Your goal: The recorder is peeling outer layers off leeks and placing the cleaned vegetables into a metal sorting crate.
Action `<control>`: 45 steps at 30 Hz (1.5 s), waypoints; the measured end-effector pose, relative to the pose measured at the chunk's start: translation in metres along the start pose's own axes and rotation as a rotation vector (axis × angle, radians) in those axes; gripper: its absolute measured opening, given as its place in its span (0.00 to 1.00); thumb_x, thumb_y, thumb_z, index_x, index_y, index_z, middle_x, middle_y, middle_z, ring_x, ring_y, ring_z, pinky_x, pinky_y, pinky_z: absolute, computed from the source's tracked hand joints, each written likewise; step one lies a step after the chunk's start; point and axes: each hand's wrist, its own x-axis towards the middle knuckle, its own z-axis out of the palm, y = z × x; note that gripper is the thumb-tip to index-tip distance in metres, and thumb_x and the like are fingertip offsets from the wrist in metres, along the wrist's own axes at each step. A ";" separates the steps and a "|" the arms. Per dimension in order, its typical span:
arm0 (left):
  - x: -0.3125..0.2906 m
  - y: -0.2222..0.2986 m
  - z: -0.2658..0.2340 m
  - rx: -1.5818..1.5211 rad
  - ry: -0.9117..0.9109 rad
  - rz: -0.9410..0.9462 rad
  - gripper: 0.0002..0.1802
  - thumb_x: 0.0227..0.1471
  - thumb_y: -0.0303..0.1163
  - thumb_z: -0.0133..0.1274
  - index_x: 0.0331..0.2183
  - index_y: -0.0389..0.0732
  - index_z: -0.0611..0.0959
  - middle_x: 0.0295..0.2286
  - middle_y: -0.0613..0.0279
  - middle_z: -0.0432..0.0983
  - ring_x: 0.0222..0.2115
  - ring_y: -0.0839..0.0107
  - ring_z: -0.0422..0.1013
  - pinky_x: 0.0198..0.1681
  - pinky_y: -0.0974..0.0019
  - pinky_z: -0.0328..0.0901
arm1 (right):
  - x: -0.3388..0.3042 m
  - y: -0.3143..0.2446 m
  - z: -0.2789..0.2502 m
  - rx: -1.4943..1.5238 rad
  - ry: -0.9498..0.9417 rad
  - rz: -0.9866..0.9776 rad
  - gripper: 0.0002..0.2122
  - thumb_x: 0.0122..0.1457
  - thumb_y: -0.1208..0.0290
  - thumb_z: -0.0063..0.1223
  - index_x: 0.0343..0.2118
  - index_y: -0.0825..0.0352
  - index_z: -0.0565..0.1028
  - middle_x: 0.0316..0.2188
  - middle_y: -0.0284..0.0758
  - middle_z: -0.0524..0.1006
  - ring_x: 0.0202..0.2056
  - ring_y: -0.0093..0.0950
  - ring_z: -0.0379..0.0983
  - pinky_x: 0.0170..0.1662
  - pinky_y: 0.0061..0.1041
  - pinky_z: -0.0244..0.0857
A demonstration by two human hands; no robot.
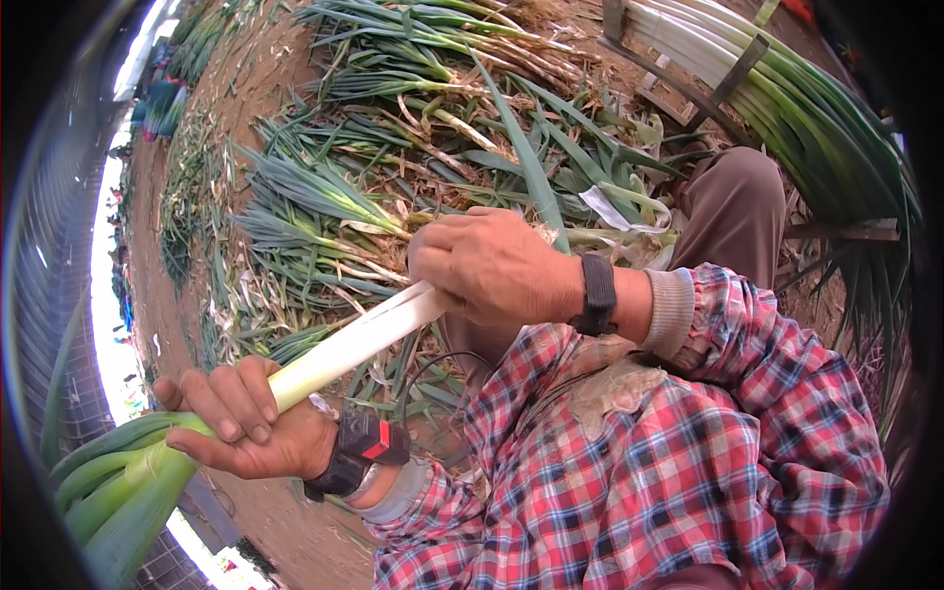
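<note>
A thick green onion (346, 339) with a long white stalk lies slantwise in front of me. My left hand (251, 418) is closed round it where the stalk turns green, and its broad leaves (128, 482) fan out to the lower left. At the other end of the stalk, the fingers of my right hand (497, 265) are closed on it; the back of the hand hides the root end. A long green leaf (531, 162) rises just beyond my right hand; I cannot tell whether the hand holds it.
Several unpeeled green onions (315, 211) lie in heaps on the dirt ground ahead, among stripped leaves. At the upper right, a wooden rack (733, 74) holds a stack of cleaned onions (801, 118). My bent knee (737, 192) is beside it. Mesh netting (59, 226) runs along the left.
</note>
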 end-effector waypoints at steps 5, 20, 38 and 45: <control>-0.002 0.000 0.005 -0.035 -0.012 0.012 0.22 0.57 0.38 0.54 0.45 0.29 0.72 0.16 0.73 0.61 0.11 0.85 0.55 0.16 0.79 0.54 | -0.013 0.025 0.004 0.702 0.052 0.536 0.04 0.53 0.74 0.49 0.30 0.68 0.71 0.24 0.36 0.76 0.23 0.29 0.74 0.26 0.26 0.67; 0.008 0.027 -0.017 -0.091 -0.053 0.032 0.24 0.59 0.42 0.51 0.46 0.30 0.70 0.17 0.73 0.60 0.10 0.84 0.55 0.14 0.79 0.52 | -0.147 0.139 -0.045 -0.510 -0.387 1.052 0.09 0.50 0.76 0.53 0.35 0.68 0.74 0.36 0.44 0.72 0.42 0.43 0.72 0.44 0.39 0.67; 0.007 0.008 -0.006 0.253 0.380 0.071 0.11 0.59 0.37 0.52 0.35 0.41 0.70 0.19 0.74 0.62 0.17 0.84 0.57 0.22 0.75 0.56 | -0.028 -0.006 0.004 0.022 0.154 0.144 0.11 0.49 0.72 0.60 0.29 0.63 0.67 0.28 0.36 0.66 0.33 0.37 0.66 0.33 0.35 0.61; 0.008 0.007 -0.008 0.269 0.399 0.073 0.10 0.59 0.36 0.52 0.34 0.42 0.70 0.19 0.74 0.61 0.17 0.84 0.58 0.22 0.75 0.57 | -0.021 -0.011 0.006 0.018 0.077 0.164 0.07 0.51 0.72 0.52 0.33 0.66 0.70 0.32 0.37 0.70 0.38 0.37 0.69 0.41 0.34 0.64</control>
